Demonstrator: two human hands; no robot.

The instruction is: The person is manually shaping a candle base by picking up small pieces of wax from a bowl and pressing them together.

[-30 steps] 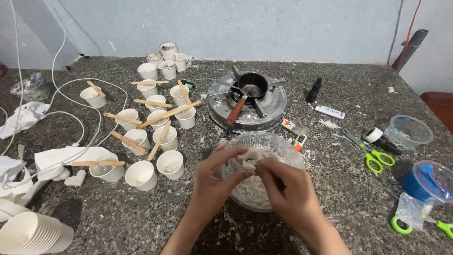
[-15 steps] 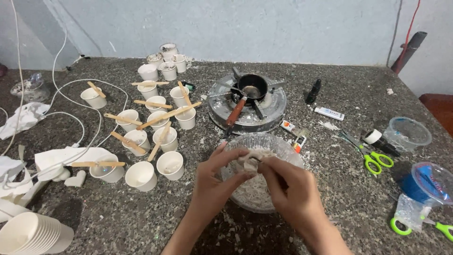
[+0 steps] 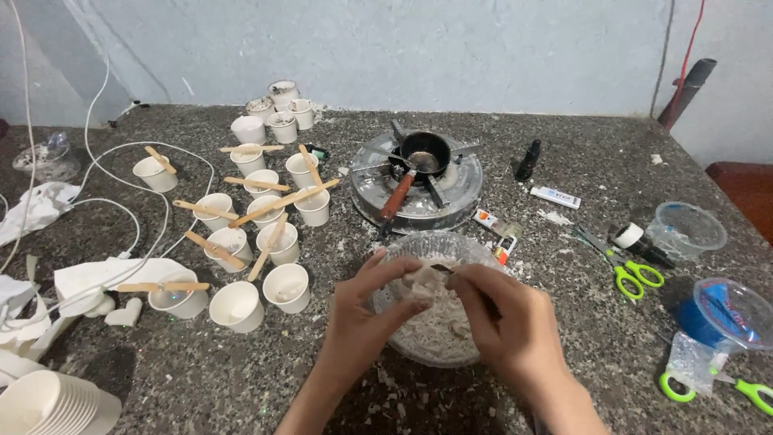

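Observation:
A clear round bowl [image 3: 415, 244] of pale wax flakes sits on the dark speckled counter in front of me. Both hands are over it. My left hand [image 3: 362, 318] pinches a whitish lump of wax [image 3: 422, 282] between thumb and fingers. My right hand [image 3: 507, 322] grips the same lump from the right side, fingers curled on it. Beyond the bowl stands a round metal burner [image 3: 419, 181] with a small black pan [image 3: 424, 151] that has a brown handle.
Several small white cups [image 3: 266, 211] with wooden sticks across them stand at the left, with white cables around them. A stack of white cups [image 3: 48, 403] is at the lower left. Green scissors [image 3: 636, 274], a clear container [image 3: 686, 229] and a blue-lidded tub [image 3: 725, 310] lie at the right.
My hands have stayed over the bowl, working the wax lump between the fingers; the right hand's fingers have shifted slightly on it. Nothing else has moved.

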